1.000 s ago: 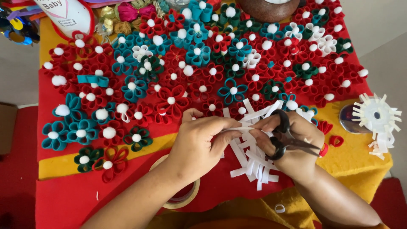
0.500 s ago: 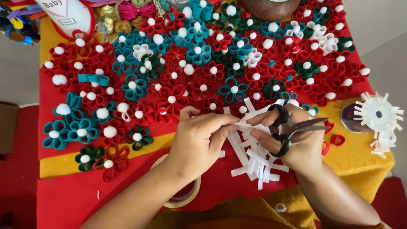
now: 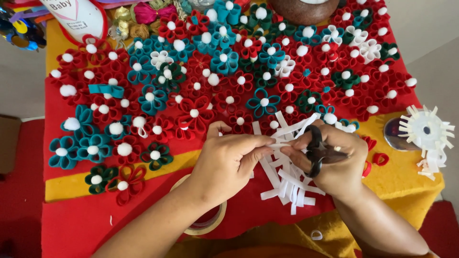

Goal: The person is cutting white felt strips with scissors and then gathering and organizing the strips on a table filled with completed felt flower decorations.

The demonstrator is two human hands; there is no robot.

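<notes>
Just in front of the spread of felt flowers [image 3: 224, 71] on the red and yellow cloth [image 3: 76, 224], the person's two hands meet over a heap of white strips [image 3: 287, 184]. The left hand [image 3: 224, 165] has its thumb and fingers pressed together, pinching the end of one white strip [image 3: 292, 130] that runs up and away toward the flowers. The right hand [image 3: 337, 160], touching the left at the fingertips, is closed around the black scissors [image 3: 316, 150], with fingers through the handle loops; the blades are hidden between the hands, so I cannot tell how far they stand apart. The heap of strips lies on the cloth directly below both hands, on the near side of the flowers. A roll of tape [image 3: 205, 222] lies partly under the left wrist, nearer the person than the flowers. Right of the flowers, at the cloth's edge, sits a white spiky paper wheel [image 3: 426, 130], and two small red felt loops [image 3: 375, 160] lie between it and the right hand.
</notes>
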